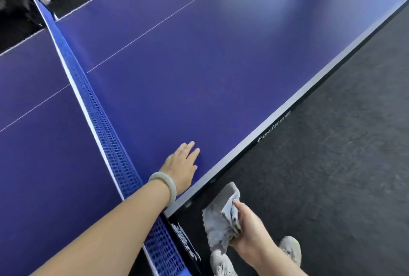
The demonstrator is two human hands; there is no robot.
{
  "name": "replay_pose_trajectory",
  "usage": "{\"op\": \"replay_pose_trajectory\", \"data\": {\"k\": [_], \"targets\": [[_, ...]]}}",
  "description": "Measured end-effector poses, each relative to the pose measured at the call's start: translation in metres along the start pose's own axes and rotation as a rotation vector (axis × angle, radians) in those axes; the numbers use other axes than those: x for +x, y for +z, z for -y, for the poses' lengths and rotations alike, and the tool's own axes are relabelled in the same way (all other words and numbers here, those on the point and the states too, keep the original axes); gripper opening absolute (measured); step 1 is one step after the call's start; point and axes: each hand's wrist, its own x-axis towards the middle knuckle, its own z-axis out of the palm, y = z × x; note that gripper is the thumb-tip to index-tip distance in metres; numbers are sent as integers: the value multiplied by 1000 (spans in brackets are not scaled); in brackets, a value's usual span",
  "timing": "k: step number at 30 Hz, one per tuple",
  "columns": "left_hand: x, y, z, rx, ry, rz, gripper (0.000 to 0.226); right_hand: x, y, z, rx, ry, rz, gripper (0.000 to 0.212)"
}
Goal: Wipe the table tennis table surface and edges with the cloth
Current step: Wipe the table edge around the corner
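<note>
The blue table tennis table (199, 65) fills most of the view, with a white side edge (276, 114) running from lower middle to upper right. My left hand (182, 166) rests flat on the surface near that edge, fingers straight, just right of the net. My right hand (247, 229) grips a crumpled grey cloth (221, 218) below and beside the table's edge, off the surface. The cloth's upper corner reaches close to the underside of the edge.
A blue net (97, 112) with a white top band crosses the table from upper left to lower middle. Its black clamp (183, 242) sits at the near edge. Dark carpet floor (332, 165) lies to the right. Pale shoes (223, 262) show below.
</note>
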Motion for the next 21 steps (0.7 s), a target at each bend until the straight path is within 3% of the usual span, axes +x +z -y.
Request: {"op": "replay_pose_trajectory", "data": {"k": [4, 12, 14, 17, 21], "targets": [[25, 22, -5, 253, 153, -104, 61, 19, 13, -17, 101, 1, -19, 44], [32, 44, -4, 102, 284, -261, 61, 32, 54, -50, 267, -67, 57, 35], [33, 43, -7, 73, 313, -301, 61, 35, 52, -57, 159, -108, 116, 30], [36, 44, -8, -7, 323, -351, 58, 45, 57, -69, -133, -165, 67, 35], [39, 46, -4, -19, 322, -370, 65, 62, 71, -73, -153, -277, 70, 55]]}}
